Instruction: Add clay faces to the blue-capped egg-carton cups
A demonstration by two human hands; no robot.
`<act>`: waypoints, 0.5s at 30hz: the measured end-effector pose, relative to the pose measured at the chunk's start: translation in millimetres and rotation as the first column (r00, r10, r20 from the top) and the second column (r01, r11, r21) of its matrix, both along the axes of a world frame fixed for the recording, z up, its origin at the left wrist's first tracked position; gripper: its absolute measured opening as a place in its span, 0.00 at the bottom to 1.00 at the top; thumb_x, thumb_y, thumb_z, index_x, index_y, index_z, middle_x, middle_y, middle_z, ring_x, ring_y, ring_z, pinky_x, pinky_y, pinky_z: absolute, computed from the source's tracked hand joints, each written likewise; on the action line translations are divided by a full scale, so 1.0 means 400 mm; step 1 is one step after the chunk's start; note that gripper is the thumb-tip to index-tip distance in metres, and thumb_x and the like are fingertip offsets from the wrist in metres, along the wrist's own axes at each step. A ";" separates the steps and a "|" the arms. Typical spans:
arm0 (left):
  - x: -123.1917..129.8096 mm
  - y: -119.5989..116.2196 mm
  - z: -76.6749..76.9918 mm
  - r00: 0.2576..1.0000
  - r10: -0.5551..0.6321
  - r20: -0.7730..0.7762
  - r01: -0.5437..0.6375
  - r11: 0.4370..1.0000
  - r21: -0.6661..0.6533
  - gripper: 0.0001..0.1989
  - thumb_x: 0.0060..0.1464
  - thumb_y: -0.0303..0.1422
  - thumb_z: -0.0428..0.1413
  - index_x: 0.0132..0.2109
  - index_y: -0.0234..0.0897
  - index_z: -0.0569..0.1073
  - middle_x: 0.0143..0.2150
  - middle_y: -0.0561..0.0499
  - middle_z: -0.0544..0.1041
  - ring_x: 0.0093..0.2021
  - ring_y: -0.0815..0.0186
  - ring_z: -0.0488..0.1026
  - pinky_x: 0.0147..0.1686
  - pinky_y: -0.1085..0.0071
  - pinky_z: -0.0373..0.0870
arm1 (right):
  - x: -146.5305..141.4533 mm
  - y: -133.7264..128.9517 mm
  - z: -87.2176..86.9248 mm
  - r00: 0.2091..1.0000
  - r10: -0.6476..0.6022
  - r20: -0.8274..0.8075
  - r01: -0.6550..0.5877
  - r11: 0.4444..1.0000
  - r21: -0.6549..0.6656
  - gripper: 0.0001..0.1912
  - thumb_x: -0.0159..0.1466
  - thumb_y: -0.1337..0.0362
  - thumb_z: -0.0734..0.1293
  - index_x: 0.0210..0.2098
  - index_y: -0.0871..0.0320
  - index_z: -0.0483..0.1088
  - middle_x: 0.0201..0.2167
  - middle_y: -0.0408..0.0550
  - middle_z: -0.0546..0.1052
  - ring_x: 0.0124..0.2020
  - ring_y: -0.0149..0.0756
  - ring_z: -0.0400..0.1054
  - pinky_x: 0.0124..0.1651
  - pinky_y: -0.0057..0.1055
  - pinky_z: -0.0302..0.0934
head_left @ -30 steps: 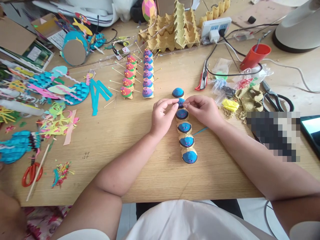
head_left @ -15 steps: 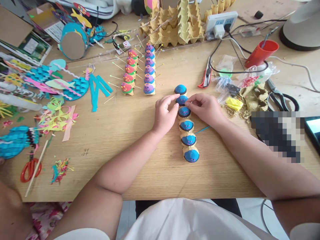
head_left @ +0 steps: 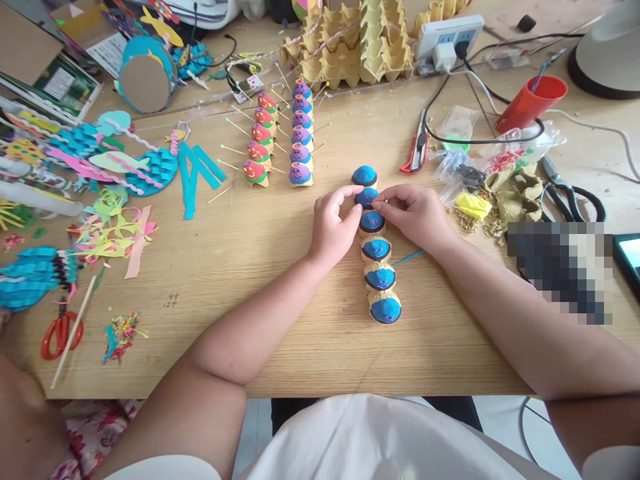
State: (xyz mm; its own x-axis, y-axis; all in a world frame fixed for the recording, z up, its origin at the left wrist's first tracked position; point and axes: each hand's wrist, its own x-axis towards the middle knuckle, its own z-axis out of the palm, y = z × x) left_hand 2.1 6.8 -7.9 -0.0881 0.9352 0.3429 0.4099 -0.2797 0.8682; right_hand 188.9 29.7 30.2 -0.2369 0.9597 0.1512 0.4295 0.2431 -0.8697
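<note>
A strip of egg-carton cups (head_left: 380,279) with several blue clay domes runs from front to back on the table. My left hand (head_left: 334,223) curves around the left side of the second dome from the back (head_left: 367,197), thumb and forefinger apart at its edges. On the right side of that dome, my right hand (head_left: 413,213) has thumb and forefinger pinched together; anything between the tips is too small to make out. Small pink details mark most domes; the rearmost dome (head_left: 365,175) looks plain. A thin blue strip (head_left: 409,257) lies beside the cups.
Two rows of painted cups with pins (head_left: 259,152) stand behind. A red cutter (head_left: 416,150), a red cup (head_left: 533,103), black scissors (head_left: 573,193) and yellow clay (head_left: 473,206) lie right. Paper crafts and red scissors (head_left: 62,335) are left, beside another person's arm.
The view has shifted slightly, so the table objects appear a little displaced. Both hands keep nearly the same pose at the second dome.
</note>
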 end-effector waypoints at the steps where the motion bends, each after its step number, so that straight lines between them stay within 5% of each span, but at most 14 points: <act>1: 0.001 -0.001 0.002 1.000 0.001 -0.003 -0.001 1.000 -0.007 0.16 0.61 0.25 0.60 0.54 0.43 0.81 0.57 0.49 0.85 0.61 0.56 0.79 0.69 0.56 0.70 | 0.000 0.000 0.000 1.000 -0.002 -0.002 0.002 1.000 0.003 0.10 0.64 0.59 0.74 0.36 0.60 0.83 0.20 0.40 0.68 0.24 0.28 0.54 0.29 0.31 0.48; 15: 0.002 -0.004 0.006 0.999 -0.001 -0.050 0.001 1.000 -0.015 0.15 0.63 0.24 0.59 0.54 0.44 0.79 0.58 0.50 0.84 0.62 0.58 0.78 0.67 0.58 0.69 | -0.004 0.002 -0.001 0.999 0.007 0.045 -0.007 1.000 0.001 0.09 0.65 0.60 0.73 0.34 0.59 0.81 0.20 0.39 0.67 0.24 0.28 0.55 0.30 0.31 0.48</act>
State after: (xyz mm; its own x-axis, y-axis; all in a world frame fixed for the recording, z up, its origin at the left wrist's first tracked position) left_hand 3.1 5.3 -5.3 -0.0703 0.9403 0.3331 0.4522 -0.2676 0.8508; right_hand 187.5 30.4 30.0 -0.2501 0.9578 0.1419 0.4663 0.2476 -0.8493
